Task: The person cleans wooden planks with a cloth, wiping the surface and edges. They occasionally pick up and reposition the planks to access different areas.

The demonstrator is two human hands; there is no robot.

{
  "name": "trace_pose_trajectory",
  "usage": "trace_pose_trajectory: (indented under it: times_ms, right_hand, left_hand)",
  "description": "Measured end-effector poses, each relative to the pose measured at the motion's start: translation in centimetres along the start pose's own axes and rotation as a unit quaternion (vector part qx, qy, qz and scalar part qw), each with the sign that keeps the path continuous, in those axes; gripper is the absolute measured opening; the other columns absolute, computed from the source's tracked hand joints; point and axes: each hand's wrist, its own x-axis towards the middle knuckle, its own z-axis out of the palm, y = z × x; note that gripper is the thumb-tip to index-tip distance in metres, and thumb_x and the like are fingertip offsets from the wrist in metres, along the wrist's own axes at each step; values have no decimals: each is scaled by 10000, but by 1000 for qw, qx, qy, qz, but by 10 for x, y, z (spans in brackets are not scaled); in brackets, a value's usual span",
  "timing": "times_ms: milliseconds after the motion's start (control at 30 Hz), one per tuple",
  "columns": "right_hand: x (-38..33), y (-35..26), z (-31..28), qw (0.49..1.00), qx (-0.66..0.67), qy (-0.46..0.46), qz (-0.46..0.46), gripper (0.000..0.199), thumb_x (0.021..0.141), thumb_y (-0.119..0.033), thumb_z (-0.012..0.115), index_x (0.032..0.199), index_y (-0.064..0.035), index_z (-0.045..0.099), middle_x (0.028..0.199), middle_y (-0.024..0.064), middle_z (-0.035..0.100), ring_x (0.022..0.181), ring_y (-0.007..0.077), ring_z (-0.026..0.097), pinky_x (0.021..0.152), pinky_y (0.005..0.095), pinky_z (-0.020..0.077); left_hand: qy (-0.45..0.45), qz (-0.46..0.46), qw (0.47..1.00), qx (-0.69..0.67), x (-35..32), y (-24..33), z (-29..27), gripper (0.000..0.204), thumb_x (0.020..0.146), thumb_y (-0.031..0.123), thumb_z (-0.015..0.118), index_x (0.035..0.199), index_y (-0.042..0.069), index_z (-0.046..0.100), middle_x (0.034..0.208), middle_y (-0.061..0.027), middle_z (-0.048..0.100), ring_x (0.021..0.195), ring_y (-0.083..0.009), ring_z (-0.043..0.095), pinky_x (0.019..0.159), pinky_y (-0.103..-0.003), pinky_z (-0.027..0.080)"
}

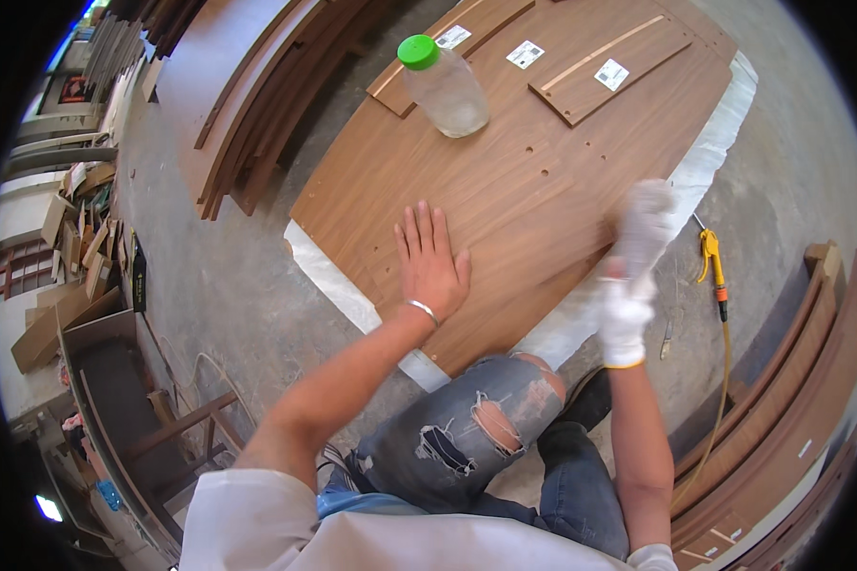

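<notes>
My bare left hand (432, 265) lies flat on a brown wood-grain panel (514, 228), fingers stretched out, a silver bangle at the wrist. At the panel's right edge my right hand (627, 309), in a white glove, is closed round a pale, crumpled cloth (646, 224). Motion smears the cloth and the gloved fingertips. A clear plastic jar (452, 100) with a green lid stands on the panel beyond my left hand. Farther right on it lies a smaller wooden board (628, 71) with a white label. Pale sheeting (328, 281) shows from under the panel.
A yellow air blow gun (712, 257) with a hose lies on the concrete floor at right. Stacked brown boards (781, 409) stand at the right, with more boards (248, 124) at upper left. Wood offcuts (76, 247) are heaped at far left.
</notes>
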Motion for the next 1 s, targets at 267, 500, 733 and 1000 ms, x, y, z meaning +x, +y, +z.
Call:
trace_pose_trajectory:
  times_ms: [267, 500, 733, 1000]
  right_hand:
    - [3, -43, 79, 889, -275, -230, -286, 652, 825, -286, 768, 1425, -79, 619, 1531, 211, 544, 1470, 438, 426, 1263, 630, 226]
    - [120, -46, 120, 876, -392, -109, -259, 759, 875, -346, 766, 1524, -31, 530, 1596, 192, 494, 1517, 420, 372, 1293, 559, 203]
    - [54, -41, 54, 875, -409, -178, -190, 829, 759, -247, 809, 1487, 29, 527, 1551, 257, 499, 1472, 452, 402, 1270, 582, 243]
    - [129, -47, 117, 887, -417, -59, -190, 766, 815, -313, 811, 1462, 6, 552, 1514, 220, 556, 1432, 395, 444, 1274, 547, 232]
  left_hand:
    - [-63, -38, 997, 18, -9, 10, 2, 836, 939, 306, 623, 1630, -55, 322, 1715, -321, 225, 1613, -498, 134, 1310, -616, 69]
    - [-15, 3, 1000, 1, 5, 17, 17, 799, 926, 345, 629, 1633, 49, 403, 1716, -322, 226, 1603, -512, 159, 1291, -652, 105]
    - [-29, -23, 999, 4, -8, 15, 17, 846, 916, 379, 635, 1643, 35, 372, 1719, -322, 217, 1599, -527, 155, 1284, -670, 107]
    - [-46, 17, 999, 19, -2, 15, 22, 891, 897, 384, 637, 1650, 12, 340, 1685, -371, 231, 1563, -571, 186, 1264, -694, 126]
